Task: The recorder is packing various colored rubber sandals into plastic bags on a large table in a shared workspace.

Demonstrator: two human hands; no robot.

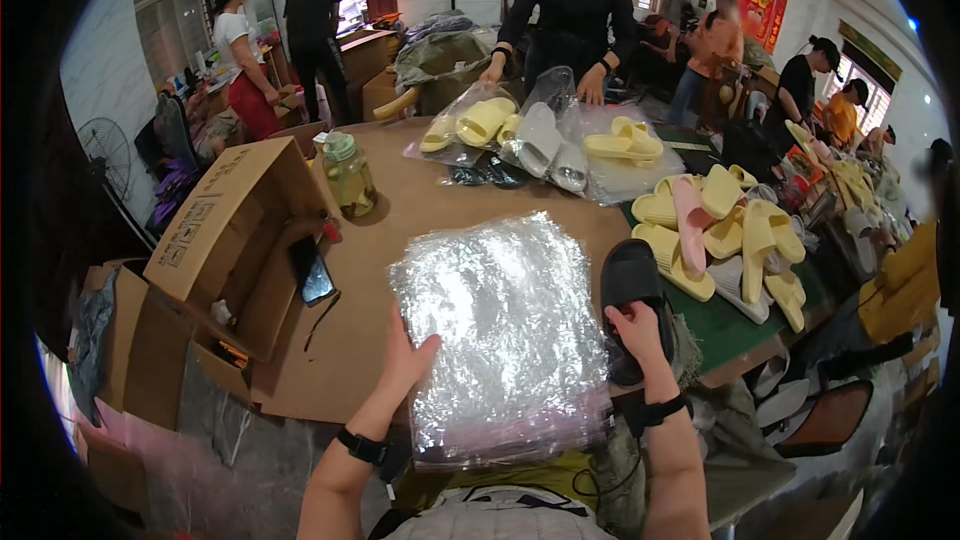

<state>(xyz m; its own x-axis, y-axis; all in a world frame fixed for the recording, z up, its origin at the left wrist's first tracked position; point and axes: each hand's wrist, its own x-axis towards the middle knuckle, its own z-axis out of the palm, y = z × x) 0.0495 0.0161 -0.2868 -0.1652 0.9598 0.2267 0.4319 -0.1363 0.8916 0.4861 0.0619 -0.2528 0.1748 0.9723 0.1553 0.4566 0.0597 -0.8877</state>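
A thick stack of clear plastic bags (505,330) lies in front of me at the table's near edge, shiny with reflected light. My left hand (407,352) rests against the stack's left side, thumb apart from the stretched fingers. Just right of the stack is a black slipper (633,275), and my right hand (637,332) grips its edge between thumb and curled fingers. Part of the slipper is hidden under that hand. To its right, yellow slippers (675,258), a pink slipper (690,225) and a white slipper (738,290) lie in a loose pile.
An open cardboard box (235,225) stands at the left, with a phone (312,270) beside it and a glass jar (349,177) behind. Across the table a person in black (568,0) handles bagged slippers (540,140). Other people work at the back and right.
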